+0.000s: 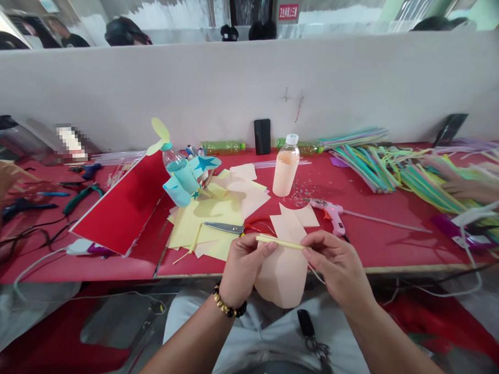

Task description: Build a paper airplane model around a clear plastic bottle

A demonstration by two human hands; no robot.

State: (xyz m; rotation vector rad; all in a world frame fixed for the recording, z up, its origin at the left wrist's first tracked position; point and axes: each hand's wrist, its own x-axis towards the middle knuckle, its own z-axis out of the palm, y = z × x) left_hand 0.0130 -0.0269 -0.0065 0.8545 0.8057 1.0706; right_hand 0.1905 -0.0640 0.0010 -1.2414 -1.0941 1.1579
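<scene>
While pinching a yellow straw | left hand | right hand | both nearly closed

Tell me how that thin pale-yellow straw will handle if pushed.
The thin pale-yellow straw is probably very light: the left hand and right hand hold it in a light pinch. Its slim tube looks easily bent. Being round, it would likely roll on the red tabletop.

This is a shared craft workshop: a long red workbench runs along a low white partition, covered with bundles of coloured plastic straws, yellow and peach paper sheets, scissors and a pink hot glue gun. (Another person's hand rests among the straws.)
</scene>
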